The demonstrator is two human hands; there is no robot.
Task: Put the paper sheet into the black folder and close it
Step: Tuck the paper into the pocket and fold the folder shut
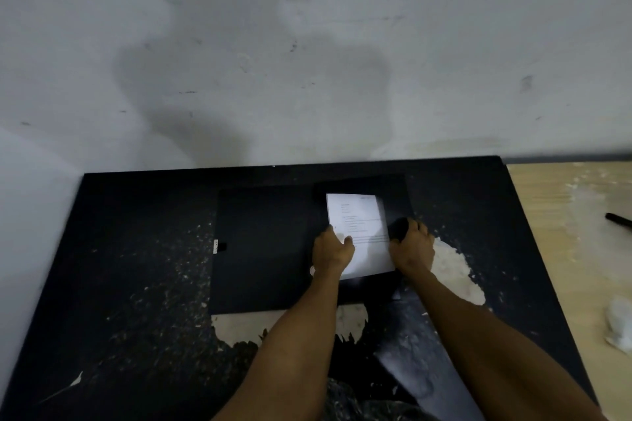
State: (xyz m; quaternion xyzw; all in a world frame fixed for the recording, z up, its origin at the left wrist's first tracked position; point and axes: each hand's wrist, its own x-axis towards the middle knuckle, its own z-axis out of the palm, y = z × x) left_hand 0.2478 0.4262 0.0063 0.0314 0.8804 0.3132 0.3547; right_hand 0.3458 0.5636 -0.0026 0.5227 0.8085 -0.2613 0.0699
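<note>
The black folder (263,246) lies open and flat on the black table (143,284), its left flap bare. A white printed paper sheet (362,225) rests on the folder's right half. My left hand (331,251) presses on the sheet's left edge, thumb and fingers on the paper. At the sheet's right edge my right hand (413,246) grips a black part of the folder's right side. The sheet's lower left corner is hidden under my left wrist.
The table's black surface is worn, with pale bare patches (455,270) near the front and right of the folder. A grey wall stands right behind. To the right is a wooden surface (554,232) with a black pen (619,219) and crumpled white material (620,325).
</note>
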